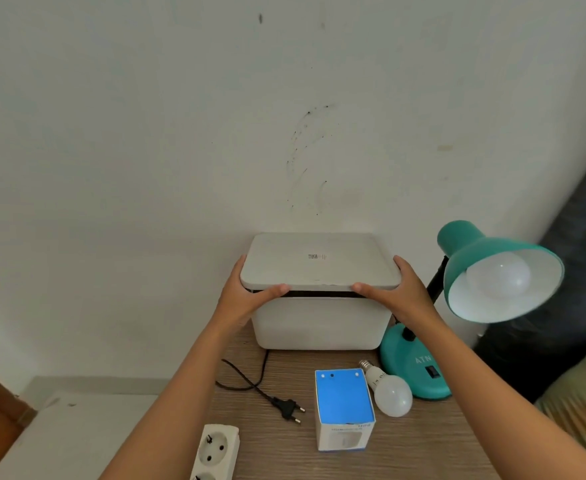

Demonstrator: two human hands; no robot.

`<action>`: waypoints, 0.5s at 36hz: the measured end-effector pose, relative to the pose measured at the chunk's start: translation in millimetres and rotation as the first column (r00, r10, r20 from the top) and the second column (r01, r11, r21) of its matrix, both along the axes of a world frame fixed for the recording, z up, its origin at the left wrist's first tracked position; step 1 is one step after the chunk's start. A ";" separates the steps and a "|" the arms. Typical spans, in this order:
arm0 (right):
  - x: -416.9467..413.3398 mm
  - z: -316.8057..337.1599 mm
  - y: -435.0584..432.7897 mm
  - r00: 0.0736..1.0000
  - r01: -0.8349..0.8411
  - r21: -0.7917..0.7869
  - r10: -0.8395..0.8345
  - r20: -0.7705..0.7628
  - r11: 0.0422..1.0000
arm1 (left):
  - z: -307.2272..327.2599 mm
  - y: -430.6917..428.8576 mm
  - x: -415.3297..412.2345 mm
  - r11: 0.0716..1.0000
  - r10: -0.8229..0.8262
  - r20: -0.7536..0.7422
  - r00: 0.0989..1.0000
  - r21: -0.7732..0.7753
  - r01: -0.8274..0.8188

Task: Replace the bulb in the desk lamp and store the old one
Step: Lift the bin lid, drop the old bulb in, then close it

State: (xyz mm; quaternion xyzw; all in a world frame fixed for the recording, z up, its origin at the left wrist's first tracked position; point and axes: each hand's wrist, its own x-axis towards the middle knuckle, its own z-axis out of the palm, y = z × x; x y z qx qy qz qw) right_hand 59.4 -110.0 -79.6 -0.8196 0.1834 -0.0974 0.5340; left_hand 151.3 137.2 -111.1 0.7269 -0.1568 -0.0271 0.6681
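A white storage box (319, 323) stands against the wall on the wooden desk (423, 445). Its white lid (319, 261) sits slightly raised, with a dark gap under the front edge. My left hand (246, 292) grips the lid's left corner and my right hand (392, 289) grips its right corner. A teal desk lamp (471, 268) stands to the right with a white bulb (499, 275) in its shade. A second white bulb (390, 391) lies loose on the desk by the lamp base (419, 372). A blue-and-white bulb carton (343, 407) stands in front of the box.
The lamp's black cord and unplugged plug (286, 407) lie on the desk left of the carton. A white power strip (215, 452) sits at the desk's front left edge. A dark padded object (579, 237) rises on the right.
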 end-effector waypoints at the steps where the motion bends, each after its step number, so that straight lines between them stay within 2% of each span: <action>1: 0.5 -1.4 -0.8 1.000 0.001 -0.004 -0.001 -0.001 1.000 | -0.7 1.0 1.0 1.000 -0.009 -0.001 1.000 0.006 0.009; 9: -1.2 -2.3 3.8 0.995 -0.028 0.008 0.027 0.092 1.000 | 2.4 3.5 0.2 1.000 -0.024 0.002 1.000 -0.011 0.024; 18: -13.0 8.4 14.5 0.987 -0.026 -0.065 0.036 0.157 0.998 | 11.8 19.4 -14.3 1.000 -0.019 0.049 0.999 -0.008 0.020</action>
